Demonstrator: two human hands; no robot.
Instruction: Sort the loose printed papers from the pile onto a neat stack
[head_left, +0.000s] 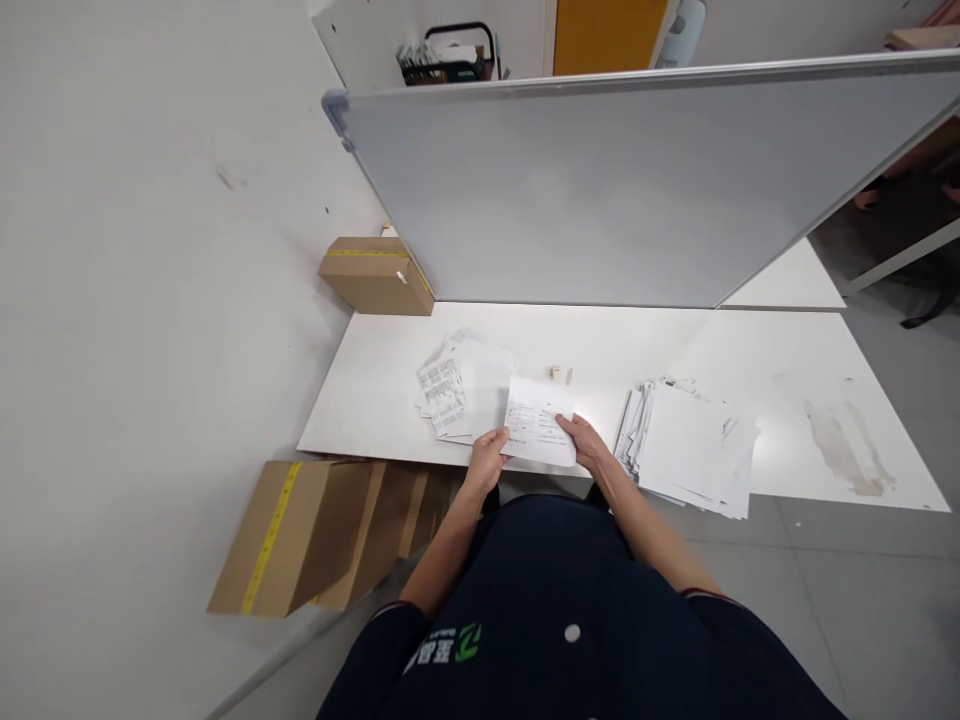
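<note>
Between my two hands is a white sheet of paper (541, 425) with printed lines and handwriting-like marks, held over the front edge of the table. My left hand (489, 455) pinches its lower left edge, thumb on top. At its right edge, my right hand (583, 440) grips it with the thumb across the front. To the left lies a loose, spread pile of papers (484, 375), some printed and some blank on top. A thicker stack of papers (686, 440) sits on the right, its sheets uneven and reaching past the table's front edge.
A whiteboard (570, 200) stands along the back of the white table (795, 350). One cardboard box (379, 280) rests at the back left corner; open cardboard boxes (277, 540) stand below on the left. A small pale object (556, 373) lies behind the sheet.
</note>
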